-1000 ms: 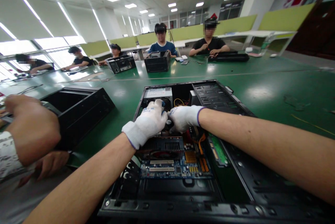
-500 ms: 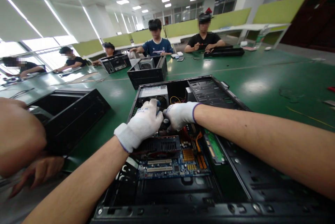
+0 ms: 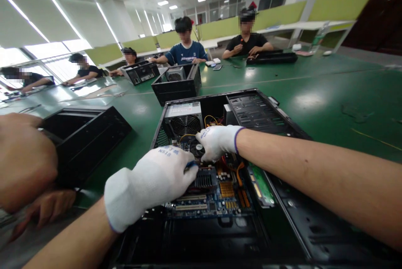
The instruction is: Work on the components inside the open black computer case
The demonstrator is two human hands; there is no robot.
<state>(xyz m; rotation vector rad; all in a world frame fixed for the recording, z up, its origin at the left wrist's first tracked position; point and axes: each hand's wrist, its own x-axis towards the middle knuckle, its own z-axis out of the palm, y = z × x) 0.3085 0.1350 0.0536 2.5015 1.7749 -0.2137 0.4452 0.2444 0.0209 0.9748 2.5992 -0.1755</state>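
An open black computer case [image 3: 201,239] lies before me, with a blue motherboard [image 3: 197,210] inside. My gloved left hand [image 3: 163,170] is closed over the graphics card [image 3: 205,177], and a small blue object [image 3: 191,163] shows at its fingertips; what that is I cannot make out. Beside the round CPU cooler [image 3: 199,147] my gloved right hand [image 3: 215,141] has its fingers bent around the cooler's right side, touching it. The power supply [image 3: 185,122] with its fan sits at the case's far left.
On the green table [image 3: 307,97] at left is another open case [image 3: 91,147], with a person's bare arm [image 3: 27,162] close by. Farther back stands a case [image 3: 177,86]. Several people work across the table.
My left hand has moved from beside the power supply fan down and toward me, over the graphics card, uncovering the fan. My right hand stays at the cooler.
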